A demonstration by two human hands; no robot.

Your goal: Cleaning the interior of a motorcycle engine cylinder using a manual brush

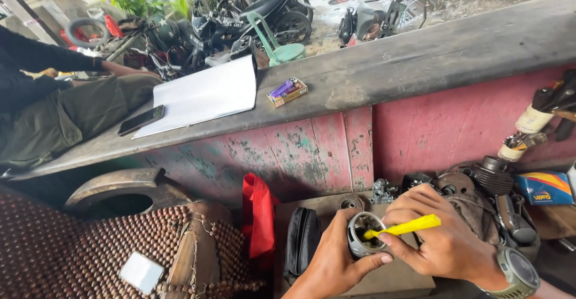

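Observation:
My left hand (336, 263) grips a round grey metal part (365, 234), a piston-like cylinder with its hollow side facing up. My right hand (441, 239), with a watch (517, 272) on its wrist, holds a yellow-handled tool (405, 227) whose tip reaches into the cylinder's opening. Both hands work low at the frame's bottom centre, above a brown board (390, 278).
A heap of greasy engine parts (486, 185) lies right of the hands by a red wall (432, 131). A black pouch (302, 239) and red cloth (259, 215) sit left. On the concrete ledge (420, 59): white paper (204, 95), phone (141, 120), small box (288, 90). Another person (54, 107) sits there.

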